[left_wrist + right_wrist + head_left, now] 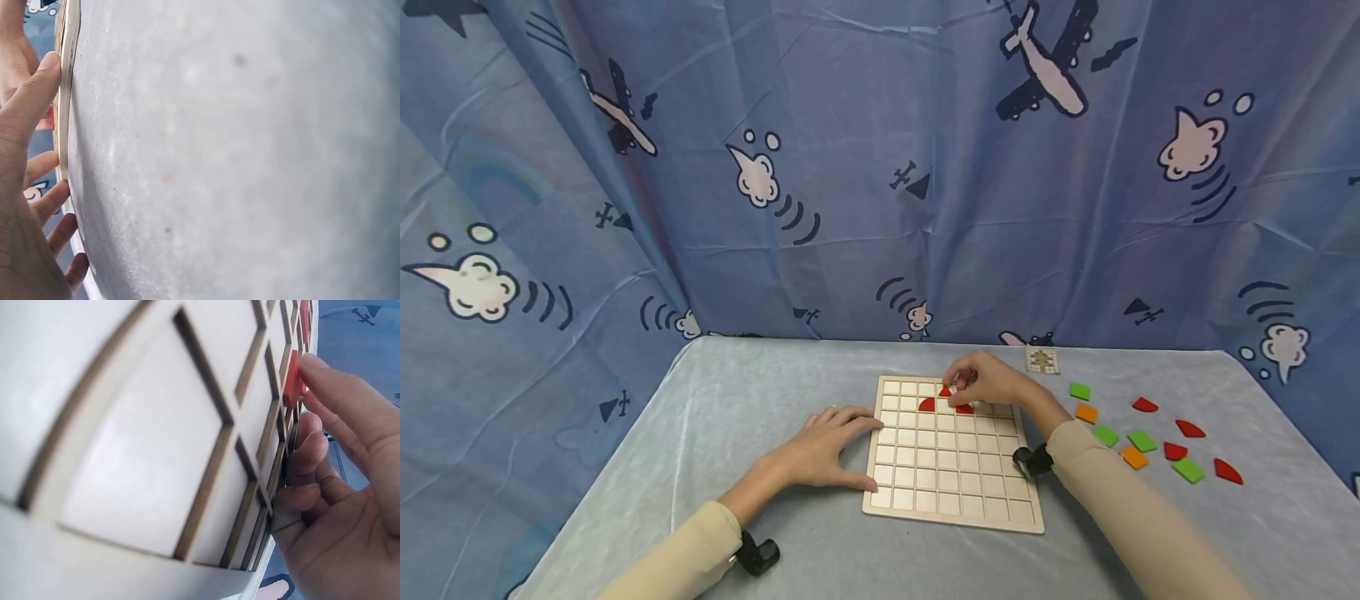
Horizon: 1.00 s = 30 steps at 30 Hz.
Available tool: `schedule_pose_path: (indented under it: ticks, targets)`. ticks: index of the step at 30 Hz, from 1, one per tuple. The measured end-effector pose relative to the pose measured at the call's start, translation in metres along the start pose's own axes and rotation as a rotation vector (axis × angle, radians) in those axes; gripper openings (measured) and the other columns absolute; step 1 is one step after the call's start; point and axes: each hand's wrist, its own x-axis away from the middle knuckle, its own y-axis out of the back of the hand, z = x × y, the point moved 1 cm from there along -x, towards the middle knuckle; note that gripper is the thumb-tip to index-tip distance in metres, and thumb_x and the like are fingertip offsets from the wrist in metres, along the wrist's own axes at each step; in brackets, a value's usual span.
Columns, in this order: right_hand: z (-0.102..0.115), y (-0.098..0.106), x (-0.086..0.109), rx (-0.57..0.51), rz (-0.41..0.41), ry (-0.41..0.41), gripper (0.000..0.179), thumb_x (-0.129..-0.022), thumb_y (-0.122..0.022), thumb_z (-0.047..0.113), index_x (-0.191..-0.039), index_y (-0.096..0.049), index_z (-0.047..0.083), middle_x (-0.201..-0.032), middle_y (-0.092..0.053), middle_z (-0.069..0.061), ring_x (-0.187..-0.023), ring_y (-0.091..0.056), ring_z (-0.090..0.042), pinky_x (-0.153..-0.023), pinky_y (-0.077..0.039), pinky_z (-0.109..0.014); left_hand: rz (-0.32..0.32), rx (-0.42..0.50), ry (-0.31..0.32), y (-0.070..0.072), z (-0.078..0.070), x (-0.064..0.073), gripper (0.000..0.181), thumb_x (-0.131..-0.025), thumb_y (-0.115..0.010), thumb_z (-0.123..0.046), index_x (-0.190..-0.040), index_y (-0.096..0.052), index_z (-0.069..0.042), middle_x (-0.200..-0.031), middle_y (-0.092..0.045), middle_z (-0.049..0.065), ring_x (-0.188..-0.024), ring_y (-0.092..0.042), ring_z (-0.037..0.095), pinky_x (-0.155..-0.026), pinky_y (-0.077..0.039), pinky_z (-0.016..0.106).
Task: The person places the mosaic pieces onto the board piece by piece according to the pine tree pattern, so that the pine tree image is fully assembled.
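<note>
Blue airplane-print curtain (865, 167), pale table (745, 383)

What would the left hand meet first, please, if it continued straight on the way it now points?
The left hand would likely meet the left edge of the grid board, which it appears to touch.

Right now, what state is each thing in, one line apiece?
Grid board: flat on table, partly filled
Loose coloured pieces: scattered
Patterned card: lying flat
Curtain: hanging, creased
Left hand: fingers spread, touching board
Right hand: at red pieces on board; grip unclear

Beige sleeves (1135, 504); small black wrist cameras (758, 557).
</note>
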Motion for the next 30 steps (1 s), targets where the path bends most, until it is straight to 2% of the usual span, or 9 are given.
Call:
schedule_pose_path:
  ticks: [8,14,22,30]
  targets:
    - [-0.005,0.001,0.001,-0.021,-0.015,0.006,0.028,-0.084,-0.078,0.011,-0.107,-0.070,-0.002,-0.086,-0.065,-0.016,-0.071,-0.057,-0.015,-0.066,-0.050,-0.027,-0.007,0.007,-0.009,-0.001,0.000,0.000,0.087,-0.075,-0.066,-0.076,-0.147,-0.042,-0.035,-0.154,-0.039,-0.007,-0.142,-0.037,0.021,-0.110,-0.033,0.051]
    - [-0.007,0.011,0.010,-0.034,-0.044,-0.024,0.027,-0.088,-0.075,0.016,-0.111,-0.070,0.002,-0.092,-0.064,-0.015,-0.076,-0.059,-0.017,-0.069,-0.052,-0.032,-0.009,0.003,-0.012,-0.001,0.000,0.000,0.087,-0.075,-0.066,-0.076,-0.148,-0.041,-0.035,-0.154,-0.039,-0.007,-0.142,-0.037,0.021,-0.110,-0.034,0.050]
    - [-0.012,0.032,0.037,0.015,-0.102,-0.058,0.031,-0.090,-0.073,0.022,-0.115,-0.069,0.003,-0.093,-0.067,-0.013,-0.080,-0.065,-0.026,-0.072,-0.053,-0.031,-0.007,0.009,-0.007,0.000,0.000,0.000,0.086,-0.076,-0.066,-0.075,-0.148,-0.041,-0.035,-0.154,-0.039,-0.007,-0.142,-0.037,0.022,-0.110,-0.033,0.051]
    - [-0.029,0.050,0.069,0.109,-0.144,-0.074,0.028,-0.091,-0.071,0.026,-0.113,-0.070,0.008,-0.094,-0.068,-0.008,-0.081,-0.063,-0.017,-0.072,-0.052,-0.027,-0.007,0.002,-0.005,0.000,0.000,0.000,0.086,-0.075,-0.066,-0.076,-0.148,-0.041,-0.035,-0.154,-0.039,-0.008,-0.142,-0.037,0.021,-0.110,-0.033,0.051]
